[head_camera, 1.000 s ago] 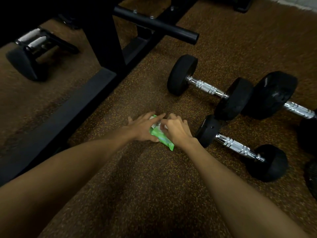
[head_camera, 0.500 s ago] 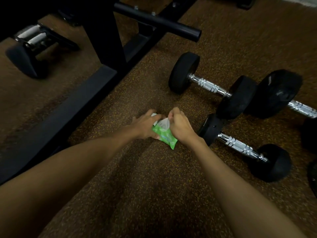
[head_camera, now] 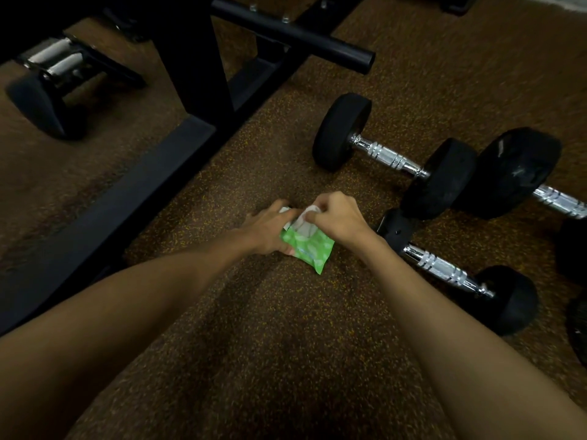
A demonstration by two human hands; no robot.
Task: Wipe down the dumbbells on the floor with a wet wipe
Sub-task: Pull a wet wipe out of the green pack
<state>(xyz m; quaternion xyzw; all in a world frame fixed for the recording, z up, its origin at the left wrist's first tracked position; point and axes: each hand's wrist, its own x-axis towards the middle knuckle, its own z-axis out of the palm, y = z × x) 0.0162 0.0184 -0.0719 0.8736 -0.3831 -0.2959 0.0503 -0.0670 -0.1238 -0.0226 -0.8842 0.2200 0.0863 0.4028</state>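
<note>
Wipe pack flap now peeled open.
Left hand (head_camera: 270,227) grips the green pack (head_camera: 309,249) on the floor; right hand (head_camera: 336,217), flat on it a second ago, now pinches the white flap (head_camera: 306,214) up. No wipe out yet; dumbbells (head_camera: 394,160) just right, untouched.

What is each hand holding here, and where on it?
Left hand grips the green wipe pack along its left side. Right hand pinches the white flap or wipe at the pack's top opening.
</note>
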